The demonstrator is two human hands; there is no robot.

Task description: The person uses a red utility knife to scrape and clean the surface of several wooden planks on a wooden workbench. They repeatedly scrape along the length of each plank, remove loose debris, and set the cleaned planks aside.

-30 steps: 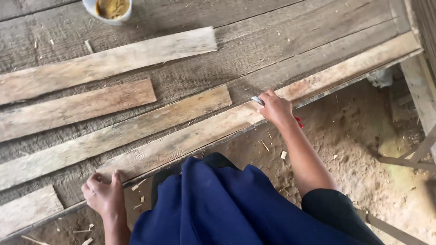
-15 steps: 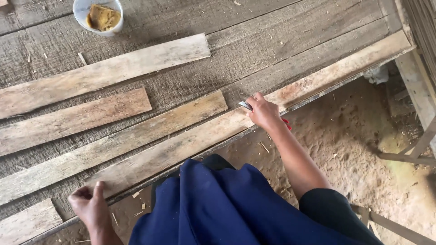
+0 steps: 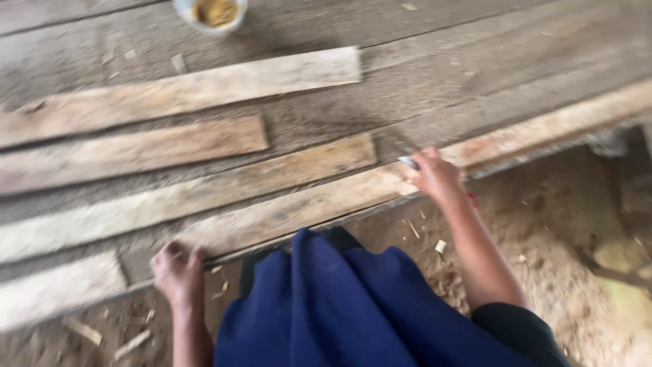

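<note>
A long pale wooden plank (image 3: 319, 204) lies along the near edge of a grey wooden platform (image 3: 435, 75). My right hand (image 3: 435, 178) rests on this plank near its middle, closed around a small pale object (image 3: 408, 162) that sticks out past my fingers; the picture is too blurred to tell what it is. My left hand (image 3: 178, 270) presses on the plank's near edge at the lower left, its fingers curled over the wood. Blue cloth (image 3: 326, 306) over my lap fills the bottom centre.
Three more loose planks (image 3: 183, 92) (image 3: 136, 153) (image 3: 183, 197) lie in rows farther up the platform. A white bowl (image 3: 210, 12) with yellow-brown contents stands at the top edge. Sandy ground (image 3: 564, 231) with wood chips lies below the platform on the right.
My left hand has moved up from the ground onto the near plank's edge. The view has shifted, and my right hand stays on the plank with the small object.
</note>
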